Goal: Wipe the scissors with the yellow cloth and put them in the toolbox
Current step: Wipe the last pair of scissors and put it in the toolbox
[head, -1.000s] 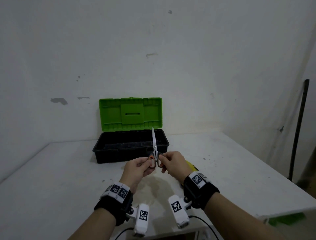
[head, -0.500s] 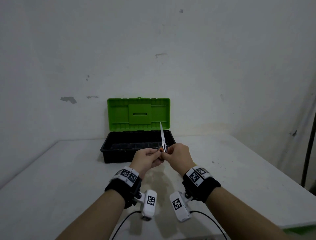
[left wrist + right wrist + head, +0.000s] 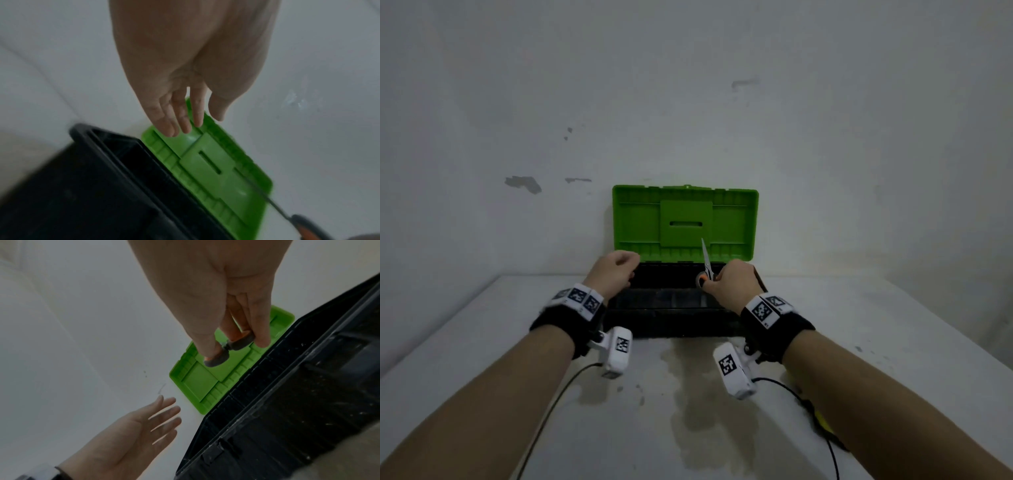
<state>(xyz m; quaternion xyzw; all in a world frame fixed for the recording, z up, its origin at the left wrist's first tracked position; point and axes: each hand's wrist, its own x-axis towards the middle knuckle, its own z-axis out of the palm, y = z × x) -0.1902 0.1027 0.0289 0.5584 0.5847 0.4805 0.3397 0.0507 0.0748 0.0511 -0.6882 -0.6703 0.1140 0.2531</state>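
Note:
My right hand (image 3: 729, 282) pinches the scissors (image 3: 706, 265) by their grey and orange handles (image 3: 230, 350), blades pointing up, over the right part of the open black toolbox (image 3: 674, 322). The blade (image 3: 265, 196) also shows in the left wrist view. My left hand (image 3: 616, 274) hovers empty over the box's left end, its fingers (image 3: 180, 116) straight and relaxed; it appears again as the left hand (image 3: 144, 426) in the right wrist view. The green lid (image 3: 685, 222) stands upright against the wall. A bit of the yellow cloth (image 3: 823, 423) peeks out under my right forearm.
The toolbox sits on a white table (image 3: 482, 359) pushed against a white wall (image 3: 688, 102). Damp stains (image 3: 688, 394) mark the tabletop in front of the box. Cables (image 3: 551, 411) run from the wrist cameras toward me.
Both hands have moved forward to the toolbox. My left hand let go of the scissors and went left; my right hand alone carries them over the box.

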